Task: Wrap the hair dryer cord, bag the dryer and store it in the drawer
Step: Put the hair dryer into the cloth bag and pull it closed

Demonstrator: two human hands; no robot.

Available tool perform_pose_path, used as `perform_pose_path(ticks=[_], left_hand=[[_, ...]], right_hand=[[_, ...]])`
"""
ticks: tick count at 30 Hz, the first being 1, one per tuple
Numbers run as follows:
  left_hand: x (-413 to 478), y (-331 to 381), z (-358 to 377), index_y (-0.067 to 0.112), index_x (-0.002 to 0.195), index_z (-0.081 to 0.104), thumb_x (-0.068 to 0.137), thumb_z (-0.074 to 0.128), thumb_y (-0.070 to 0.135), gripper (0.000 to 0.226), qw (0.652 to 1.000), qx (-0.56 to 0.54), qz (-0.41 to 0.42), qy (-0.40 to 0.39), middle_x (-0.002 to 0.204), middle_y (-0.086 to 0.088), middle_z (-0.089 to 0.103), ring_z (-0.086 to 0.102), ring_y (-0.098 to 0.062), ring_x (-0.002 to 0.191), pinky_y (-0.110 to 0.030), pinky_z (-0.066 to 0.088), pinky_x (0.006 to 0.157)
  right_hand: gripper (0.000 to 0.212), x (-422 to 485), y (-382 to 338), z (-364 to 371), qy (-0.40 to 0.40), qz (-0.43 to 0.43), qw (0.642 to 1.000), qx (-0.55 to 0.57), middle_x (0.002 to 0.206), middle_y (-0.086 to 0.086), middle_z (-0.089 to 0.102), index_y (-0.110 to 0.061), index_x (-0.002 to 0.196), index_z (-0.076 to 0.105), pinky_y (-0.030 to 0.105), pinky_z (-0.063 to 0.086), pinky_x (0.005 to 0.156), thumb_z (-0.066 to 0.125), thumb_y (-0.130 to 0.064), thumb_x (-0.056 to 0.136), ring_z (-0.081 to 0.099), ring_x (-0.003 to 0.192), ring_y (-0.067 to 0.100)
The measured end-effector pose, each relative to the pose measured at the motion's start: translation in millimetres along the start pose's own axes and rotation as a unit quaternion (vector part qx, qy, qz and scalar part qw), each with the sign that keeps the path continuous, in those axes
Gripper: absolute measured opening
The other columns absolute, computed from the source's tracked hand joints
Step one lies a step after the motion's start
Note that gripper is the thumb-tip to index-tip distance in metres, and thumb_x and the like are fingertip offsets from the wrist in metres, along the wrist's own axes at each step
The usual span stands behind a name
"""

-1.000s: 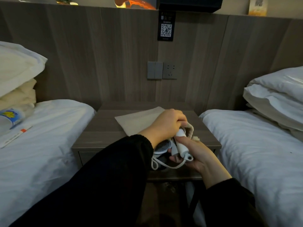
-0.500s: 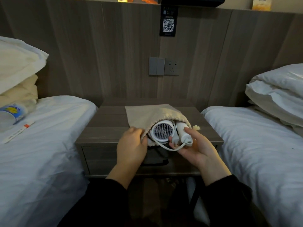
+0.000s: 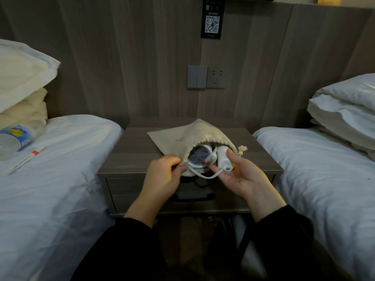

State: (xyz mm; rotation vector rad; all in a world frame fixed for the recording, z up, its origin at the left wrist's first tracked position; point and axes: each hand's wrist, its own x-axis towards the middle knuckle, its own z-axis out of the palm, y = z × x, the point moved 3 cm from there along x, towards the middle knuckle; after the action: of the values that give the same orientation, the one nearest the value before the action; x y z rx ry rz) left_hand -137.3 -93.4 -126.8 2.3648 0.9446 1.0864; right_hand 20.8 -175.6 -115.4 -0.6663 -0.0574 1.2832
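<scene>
1. Where the nightstand (image 3: 129, 153) stands between two beds, a beige drawstring bag (image 3: 182, 136) lies on its top, with its mouth turned to the near edge.
2. One white hair dryer (image 3: 199, 157): partly inside the bag. Its mesh grille and folded handle (image 3: 223, 161) show at the mouth.
3. One white cord (image 3: 205, 176): a loop hangs out of the mouth over the near edge of the top.
4. Person's left hand (image 3: 162, 177): thumb and fingers pinch the bag's rim at the left of the mouth.
5. Person's right hand (image 3: 243, 177): palm up. Thumb and forefinger hold the handle end, and the other fingers are loosely spread.
6. One drawer (image 3: 125, 191): under the top, with a dark pull at its middle. Whether it is open cannot be told.
7. One drawstring tassel (image 3: 242, 149): on the top, just right of the mouth.
8. One left bed (image 3: 60, 179): white sheet, pillows at far left, a plastic bottle (image 3: 14, 136) on its side, a pen (image 3: 26, 159) near it.
9. One right bed (image 3: 324, 179): white sheet, pillows at far right.
10. Far wall panel: double switch (image 3: 197, 77), socket (image 3: 215, 77) touching its right side, QR-code card (image 3: 212, 20) above.
</scene>
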Motion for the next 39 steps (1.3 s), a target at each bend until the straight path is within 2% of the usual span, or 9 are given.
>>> perform_pose_path(ticks=[6,12,14,16,19,22,33,37,39], left_hand=[[1,4,1,0.014,0.072,0.067,0.086,0.064,0.020,0.016,0.993,-0.077,-0.071,-0.054,0.063,0.005,0.057,0.053,-0.007,0.059,-0.020,0.039,0.058],[4,-12,-5,0.020,0.081,0.068,0.087,0.062,0.022,0.009,0.994,-0.056,-0.094,0.026,0.064,0.011,0.057,0.053,-0.002,0.062,-0.010,0.036,0.053],[6,-15,-4,0.018,0.084,0.070,0.087,0.063,0.021,0.009,0.993,-0.056,-0.100,0.038,0.068,0.009,0.060,0.053,-0.002,0.064,-0.011,0.035,0.055],[6,-15,-4,0.016,0.087,0.071,0.088,0.061,0.021,0.011,0.993,-0.049,-0.098,0.043,0.073,0.005,0.062,0.053,-0.003,0.066,-0.012,0.034,0.057],[8,-16,-4,0.016,0.087,0.070,0.089,0.060,0.022,0.012,0.994,-0.041,-0.093,0.041,0.075,0.006,0.060,0.053,-0.005,0.069,-0.011,0.034,0.057],[8,-17,-5,0.017,0.091,0.069,0.089,0.060,0.022,0.011,0.993,-0.049,-0.100,0.036,0.078,0.007,0.060,0.052,-0.002,0.070,-0.010,0.034,0.059],[11,-21,-2,0.019,0.090,0.069,0.089,0.060,0.023,0.010,0.990,-0.078,-0.113,-0.014,0.072,0.013,0.059,0.054,-0.002,0.067,-0.012,0.038,0.060],[10,-29,-5,0.014,0.095,0.068,0.090,0.059,0.021,0.012,0.990,-0.041,-0.130,0.034,0.082,0.002,0.062,0.055,-0.013,0.068,-0.026,0.042,0.068],[9,-30,-5,0.013,0.095,0.068,0.090,0.058,0.019,0.013,0.991,-0.010,-0.122,0.052,0.090,-0.001,0.061,0.055,-0.013,0.075,-0.024,0.040,0.070]], right_hand=[[0.030,25,18,8,-0.021,-0.019,0.999,0.019,0.116,0.022,0.060,0.000,0.123,0.051,0.049,0.041,0.103,0.043,-0.014,0.097,0.053,0.120,0.035],[0.020,15,6,-1,-0.044,0.001,0.918,-0.393,0.103,0.009,0.067,-0.004,0.107,0.060,0.038,0.039,0.107,0.054,-0.012,0.091,0.062,0.101,0.019],[0.029,10,0,-5,-0.015,-0.071,0.826,-0.559,0.100,0.007,0.069,-0.002,0.109,0.062,0.035,0.047,0.099,0.062,-0.022,0.087,0.064,0.098,0.016],[0.052,9,-8,-7,0.060,-0.212,0.641,-0.735,0.100,0.002,0.062,-0.006,0.114,0.055,0.029,0.047,0.086,0.072,-0.037,0.076,0.060,0.095,0.015],[0.092,10,-16,-2,0.035,-0.364,0.467,-0.805,0.134,0.007,0.037,-0.012,0.133,0.034,0.028,0.031,0.100,0.079,-0.048,0.061,0.035,0.126,0.023],[0.114,24,-21,3,-0.051,-0.321,0.451,-0.831,0.156,0.007,0.011,-0.021,0.147,0.014,0.041,0.011,0.117,0.080,-0.051,0.059,0.005,0.144,0.025],[0.073,50,1,26,0.059,-0.424,0.424,-0.798,0.118,0.002,0.055,-0.018,0.123,0.054,0.032,0.046,0.086,0.072,-0.057,0.064,0.055,0.107,0.020],[0.087,60,-4,22,0.032,-0.432,0.369,-0.822,0.135,0.010,0.040,-0.018,0.132,0.045,0.042,0.032,0.106,0.073,-0.060,0.061,0.035,0.125,0.029],[0.101,69,-16,14,0.020,-0.357,0.403,-0.842,0.151,0.012,0.021,-0.026,0.142,0.029,0.050,0.017,0.114,0.072,-0.064,0.059,0.017,0.139,0.033]])
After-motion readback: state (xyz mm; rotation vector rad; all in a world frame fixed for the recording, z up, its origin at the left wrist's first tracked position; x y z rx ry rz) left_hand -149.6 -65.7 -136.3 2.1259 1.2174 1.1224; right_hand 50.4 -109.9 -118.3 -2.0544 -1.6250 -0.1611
